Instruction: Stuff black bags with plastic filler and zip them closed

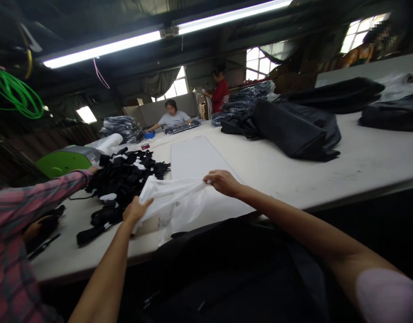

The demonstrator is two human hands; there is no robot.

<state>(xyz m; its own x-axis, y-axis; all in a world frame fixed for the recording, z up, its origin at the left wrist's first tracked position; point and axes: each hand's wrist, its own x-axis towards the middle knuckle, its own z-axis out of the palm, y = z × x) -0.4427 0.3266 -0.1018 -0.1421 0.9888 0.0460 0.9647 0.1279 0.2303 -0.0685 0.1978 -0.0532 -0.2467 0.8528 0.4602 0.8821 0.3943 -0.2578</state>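
A thin, translucent white plastic bag (pixel 179 202) with small printed marks is stretched between my two hands above the near edge of the table. My left hand (pixel 135 210) grips its left edge, thumb on top. At its upper right corner, my right hand (pixel 223 181) pinches the plastic between thumb and fingers. Below the bag, a large black fabric item (pixel 233 269) lies against my front and partly under the table's edge. A pale flat sheet (pixel 196 157) rests on the table just beyond the bag.
Left of my hands lies a heap of black straps (pixel 129 175) with white tags. A co-worker's plaid sleeve (pixel 41 193) reaches toward it. Black fabric bags (pixel 294 128) lie on the white table (pixel 371 157) at right. Two people work farther back, near plastic-wrapped stacks (pixel 120 128).
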